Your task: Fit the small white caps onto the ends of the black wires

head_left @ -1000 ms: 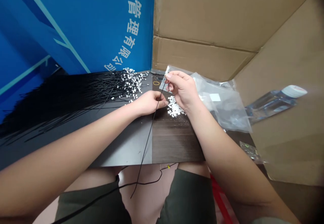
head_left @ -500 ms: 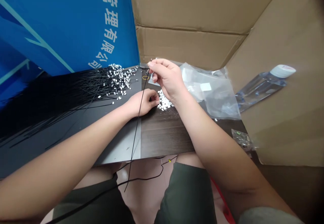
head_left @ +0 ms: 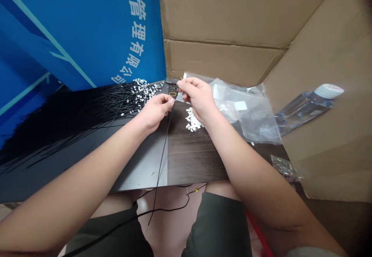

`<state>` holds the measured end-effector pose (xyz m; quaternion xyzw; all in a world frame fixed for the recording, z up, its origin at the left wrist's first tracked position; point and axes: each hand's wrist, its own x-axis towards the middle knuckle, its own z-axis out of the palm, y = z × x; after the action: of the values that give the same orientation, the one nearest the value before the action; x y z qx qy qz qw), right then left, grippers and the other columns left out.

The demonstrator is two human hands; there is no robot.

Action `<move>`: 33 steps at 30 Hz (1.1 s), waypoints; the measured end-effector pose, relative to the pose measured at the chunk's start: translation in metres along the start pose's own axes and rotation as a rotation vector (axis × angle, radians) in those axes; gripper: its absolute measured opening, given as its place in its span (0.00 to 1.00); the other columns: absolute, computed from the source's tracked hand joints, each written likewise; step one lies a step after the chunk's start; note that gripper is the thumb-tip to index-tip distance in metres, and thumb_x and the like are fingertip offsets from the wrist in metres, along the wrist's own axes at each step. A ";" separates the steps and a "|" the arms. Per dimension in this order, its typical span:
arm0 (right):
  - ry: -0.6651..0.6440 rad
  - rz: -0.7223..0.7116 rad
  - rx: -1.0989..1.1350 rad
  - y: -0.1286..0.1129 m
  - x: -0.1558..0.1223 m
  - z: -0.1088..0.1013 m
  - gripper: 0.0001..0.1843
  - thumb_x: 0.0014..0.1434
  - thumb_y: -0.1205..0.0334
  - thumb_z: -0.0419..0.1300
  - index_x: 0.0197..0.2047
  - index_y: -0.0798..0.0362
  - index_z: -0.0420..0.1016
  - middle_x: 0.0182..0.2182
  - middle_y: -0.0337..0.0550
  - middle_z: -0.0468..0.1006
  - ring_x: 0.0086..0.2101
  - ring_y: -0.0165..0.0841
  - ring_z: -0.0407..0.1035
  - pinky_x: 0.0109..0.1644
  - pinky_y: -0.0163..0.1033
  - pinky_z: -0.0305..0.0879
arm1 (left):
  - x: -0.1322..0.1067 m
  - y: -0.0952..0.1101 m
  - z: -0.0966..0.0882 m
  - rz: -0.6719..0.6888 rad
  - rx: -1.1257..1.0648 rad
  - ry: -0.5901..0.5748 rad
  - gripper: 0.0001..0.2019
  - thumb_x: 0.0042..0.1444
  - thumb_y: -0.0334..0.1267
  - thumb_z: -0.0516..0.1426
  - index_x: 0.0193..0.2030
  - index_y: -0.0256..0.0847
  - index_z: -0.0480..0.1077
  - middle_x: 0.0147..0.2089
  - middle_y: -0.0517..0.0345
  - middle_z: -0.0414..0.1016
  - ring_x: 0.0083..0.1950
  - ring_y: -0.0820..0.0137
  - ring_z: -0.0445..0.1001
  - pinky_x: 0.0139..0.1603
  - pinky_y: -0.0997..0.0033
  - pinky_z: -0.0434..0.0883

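My right hand (head_left: 199, 96) is closed in a pinch on a thin black wire (head_left: 163, 148), close to its upper end. The wire slants down past the table edge and its lower end hangs over the floor. My left hand (head_left: 157, 111) is closed too, thumb against forefinger, with its fingertips beside the wire just below the right fingertips. Whatever sits between the left fingertips is too small to make out. A pile of small white plastic connectors (head_left: 192, 120) lies on the wooden tabletop (head_left: 192, 156), partly behind my right hand.
At left lies a big bundle of black wires (head_left: 72, 109) with white connectors on their ends (head_left: 142, 90). Clear plastic bags (head_left: 250, 113), a yellow ring (head_left: 172, 94), a small bag of parts (head_left: 283, 166) and a tilted water bottle (head_left: 308, 104) are near cardboard walls (head_left: 221, 65).
My left hand has lifted from the connector pile and moved up and left to the wire, its fingers now pinched. The right hand keeps the wire. The whole view has shifted slightly.
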<state>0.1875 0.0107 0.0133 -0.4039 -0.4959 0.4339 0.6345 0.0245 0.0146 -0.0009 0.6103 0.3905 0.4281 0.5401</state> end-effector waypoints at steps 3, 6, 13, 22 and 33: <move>-0.001 -0.015 -0.084 0.005 -0.003 0.003 0.10 0.57 0.53 0.70 0.33 0.50 0.78 0.27 0.35 0.75 0.27 0.27 0.63 0.33 0.37 0.62 | 0.002 0.008 -0.008 -0.092 -0.311 -0.015 0.15 0.52 0.38 0.70 0.29 0.40 0.66 0.29 0.63 0.64 0.29 0.75 0.60 0.30 0.74 0.58; -0.027 -0.064 -0.188 0.009 -0.008 0.007 0.09 0.58 0.54 0.69 0.33 0.51 0.79 0.27 0.35 0.76 0.28 0.28 0.65 0.36 0.39 0.64 | 0.002 0.010 -0.009 -0.159 -0.513 -0.028 0.17 0.50 0.37 0.73 0.31 0.39 0.68 0.30 0.64 0.65 0.29 0.77 0.63 0.29 0.76 0.59; -0.062 -0.190 -0.334 0.014 -0.013 0.009 0.07 0.62 0.56 0.66 0.36 0.51 0.79 0.33 0.38 0.81 0.33 0.32 0.71 0.43 0.41 0.67 | 0.001 0.007 -0.005 -0.222 -0.590 -0.042 0.14 0.56 0.37 0.72 0.33 0.38 0.70 0.27 0.65 0.65 0.26 0.78 0.63 0.29 0.76 0.62; -0.069 -0.292 -0.505 0.018 -0.011 0.004 0.06 0.64 0.58 0.63 0.36 0.49 0.78 0.36 0.39 0.80 0.34 0.33 0.69 0.44 0.42 0.66 | 0.000 0.006 -0.008 -0.175 -0.410 0.015 0.13 0.55 0.39 0.72 0.35 0.38 0.73 0.32 0.62 0.72 0.32 0.77 0.71 0.34 0.76 0.69; -0.098 -0.210 -0.366 0.015 -0.014 0.009 0.06 0.63 0.59 0.64 0.36 0.50 0.79 0.35 0.39 0.82 0.36 0.34 0.74 0.46 0.43 0.68 | 0.003 0.008 -0.010 -0.193 -0.498 0.042 0.19 0.50 0.44 0.76 0.36 0.39 0.73 0.32 0.63 0.74 0.30 0.77 0.73 0.30 0.76 0.68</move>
<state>0.1745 0.0022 -0.0032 -0.4371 -0.6360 0.2872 0.5674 0.0164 0.0192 0.0082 0.4094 0.3406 0.4702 0.7038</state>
